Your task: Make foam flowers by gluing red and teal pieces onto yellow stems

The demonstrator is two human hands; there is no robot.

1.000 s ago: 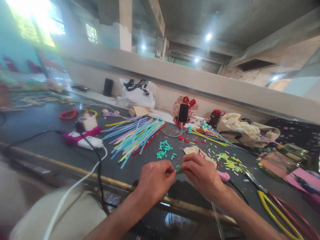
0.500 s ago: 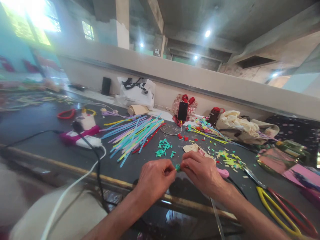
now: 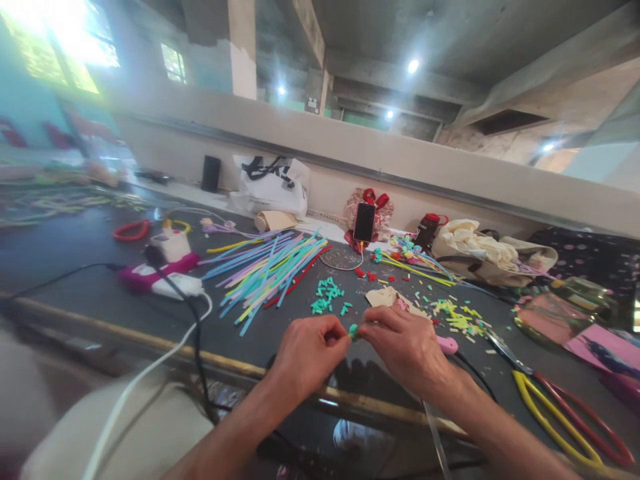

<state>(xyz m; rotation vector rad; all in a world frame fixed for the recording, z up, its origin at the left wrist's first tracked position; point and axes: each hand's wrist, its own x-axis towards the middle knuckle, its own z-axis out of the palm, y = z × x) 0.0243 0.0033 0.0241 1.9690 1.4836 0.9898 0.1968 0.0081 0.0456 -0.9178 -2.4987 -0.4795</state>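
We pinch a small teal piece [image 3: 354,331] between our left hand [image 3: 306,357] at nine o'clock and right hand [image 3: 406,352] at three, both grips closed on it above the bench [image 3: 100,293], equally near.

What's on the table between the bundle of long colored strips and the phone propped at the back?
In the head view, a thin coil of white cable lies between the long colored strips and the phone; otherwise that stretch is bare dark tabletop.
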